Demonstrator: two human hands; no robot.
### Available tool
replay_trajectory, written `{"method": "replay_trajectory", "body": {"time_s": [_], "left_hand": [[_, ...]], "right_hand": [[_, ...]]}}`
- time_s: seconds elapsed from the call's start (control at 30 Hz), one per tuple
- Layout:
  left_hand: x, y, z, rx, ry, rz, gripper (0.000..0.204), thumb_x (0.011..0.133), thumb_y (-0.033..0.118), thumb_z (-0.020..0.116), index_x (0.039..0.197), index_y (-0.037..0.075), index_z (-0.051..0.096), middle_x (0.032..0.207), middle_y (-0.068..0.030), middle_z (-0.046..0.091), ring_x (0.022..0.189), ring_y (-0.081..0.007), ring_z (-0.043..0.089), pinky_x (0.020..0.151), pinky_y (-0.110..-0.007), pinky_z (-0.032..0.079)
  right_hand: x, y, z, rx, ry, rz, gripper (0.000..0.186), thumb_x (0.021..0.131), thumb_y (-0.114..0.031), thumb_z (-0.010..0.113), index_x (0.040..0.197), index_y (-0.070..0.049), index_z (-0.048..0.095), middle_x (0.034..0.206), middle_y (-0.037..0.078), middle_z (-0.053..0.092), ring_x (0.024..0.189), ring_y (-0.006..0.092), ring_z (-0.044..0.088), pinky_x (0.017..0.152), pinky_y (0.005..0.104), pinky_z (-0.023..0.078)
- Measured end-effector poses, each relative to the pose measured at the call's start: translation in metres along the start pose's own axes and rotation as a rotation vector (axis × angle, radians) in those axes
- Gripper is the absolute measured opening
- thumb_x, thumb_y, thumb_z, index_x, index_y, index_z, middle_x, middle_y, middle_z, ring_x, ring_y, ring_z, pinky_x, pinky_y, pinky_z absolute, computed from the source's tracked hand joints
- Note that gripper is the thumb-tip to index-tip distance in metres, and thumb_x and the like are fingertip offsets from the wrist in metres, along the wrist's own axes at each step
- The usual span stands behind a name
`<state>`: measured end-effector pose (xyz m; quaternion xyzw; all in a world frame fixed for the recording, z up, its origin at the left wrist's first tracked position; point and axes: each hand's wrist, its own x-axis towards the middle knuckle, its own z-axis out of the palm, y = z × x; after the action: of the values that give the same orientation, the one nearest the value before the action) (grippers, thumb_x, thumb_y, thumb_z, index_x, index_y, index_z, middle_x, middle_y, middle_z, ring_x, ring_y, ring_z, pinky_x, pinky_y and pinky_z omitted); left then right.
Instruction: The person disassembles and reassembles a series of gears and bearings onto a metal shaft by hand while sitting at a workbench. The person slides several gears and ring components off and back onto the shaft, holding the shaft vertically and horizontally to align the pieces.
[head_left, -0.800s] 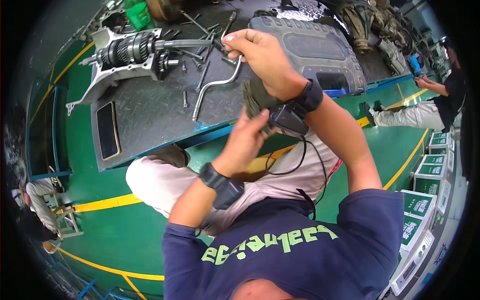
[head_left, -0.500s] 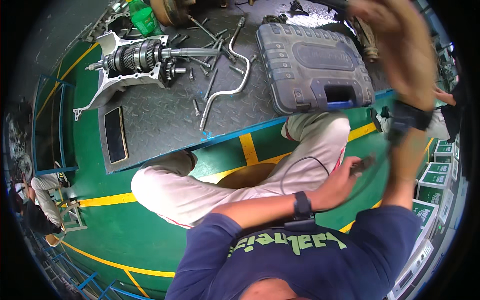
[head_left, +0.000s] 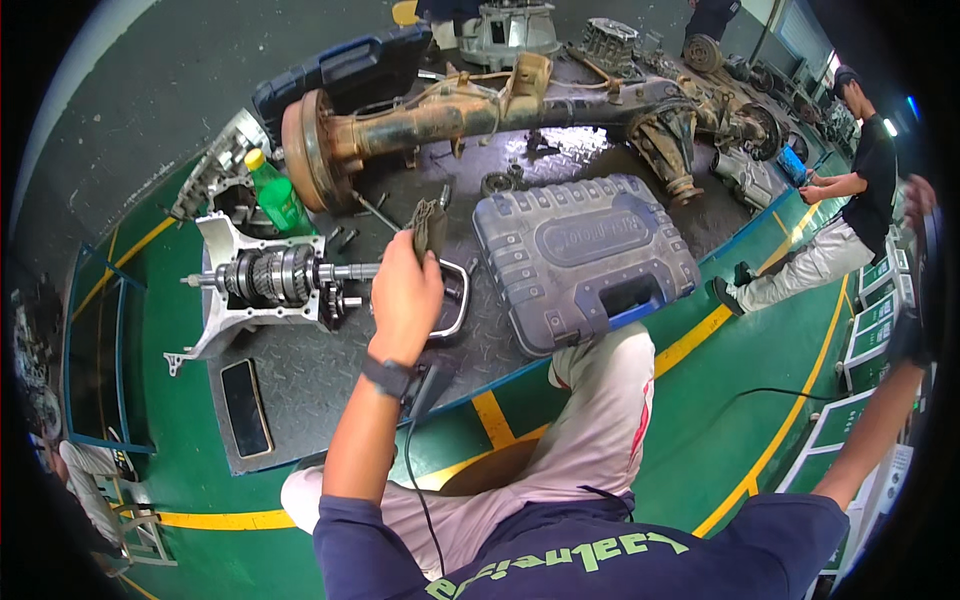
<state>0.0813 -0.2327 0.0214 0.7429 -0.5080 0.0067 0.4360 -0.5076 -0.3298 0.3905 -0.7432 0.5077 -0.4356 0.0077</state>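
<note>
Left hand (head_left: 405,300) grips a crumpled olive-green cloth (head_left: 430,228) above the dark metal surface (head_left: 490,362). Left of it, toothed steel gear shafts (head_left: 275,277) sit seated in a silver metal housing (head_left: 285,319), uncovered as yet; right of it lies a closed grey plastic tool case (head_left: 590,255). Right hand (head_left: 918,203), far rightward, is blurred; I cannot tell whether it holds anything.

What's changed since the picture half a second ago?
The left hand has swung left and forward, from the person's right side to above the bench, where it grips the rag. The right hand has gone farther right, to the edge of the view. The view itself has shifted, showing more of the axle. The phone, gears and closed case stayed put.
</note>
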Motion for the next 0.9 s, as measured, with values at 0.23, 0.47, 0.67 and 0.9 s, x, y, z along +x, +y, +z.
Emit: {"method": "replay_trajectory", "body": {"time_s": [0.23,0.47,0.67,0.9], "left_hand": [[0.031,-0.027,0.005,0.432,0.079,0.056,0.042,0.090,0.020,0.069,0.127,0.003,0.058,0.110,-0.0208,0.069,0.103,-0.0377,0.065,0.087,-0.048,0.052],[-0.060,-0.040,-0.089,0.209,-0.524,-0.097,0.041,0.085,0.023,0.081,0.116,0.004,0.063,0.098,-0.0140,0.068,0.087,-0.0293,0.069,0.076,-0.038,0.055],[-0.110,-0.057,-0.065,0.189,-0.497,-0.298,0.047,0.082,0.021,0.084,0.120,0.003,0.063,0.108,-0.0151,0.063,0.085,-0.0294,0.067,0.075,-0.039,0.055],[-0.101,-0.055,-0.021,0.060,-0.346,-0.178,0.031,0.089,0.007,0.075,0.118,0.003,0.064,0.096,-0.0147,0.066,0.072,-0.0269,0.067,0.066,-0.036,0.055]], "right_hand": [[-0.165,-0.151,0.349,0.876,-1.223,-0.393,0.017,0.100,-0.014,0.068,0.113,-0.003,0.071,0.106,0.009,0.073,0.100,0.0207,0.069,0.088,0.0340,0.054],[-0.270,-0.177,0.478,1.141,-1.196,-0.146,0.013,0.098,-0.012,0.067,0.109,-0.005,0.068,0.104,0.008,0.067,0.090,0.0179,0.065,0.078,0.0304,0.051],[-0.294,-0.168,0.536,0.558,-0.678,-0.854,0.029,0.079,-0.014,0.073,0.106,-0.006,0.067,0.104,0.006,0.060,0.087,0.0210,0.057,0.074,0.0345,0.044],[-0.302,-0.161,0.536,0.534,-0.757,-0.749,0.029,0.083,-0.012,0.075,0.110,-0.003,0.067,0.115,0.010,0.064,0.090,0.0256,0.061,0.078,0.0374,0.046]]}}
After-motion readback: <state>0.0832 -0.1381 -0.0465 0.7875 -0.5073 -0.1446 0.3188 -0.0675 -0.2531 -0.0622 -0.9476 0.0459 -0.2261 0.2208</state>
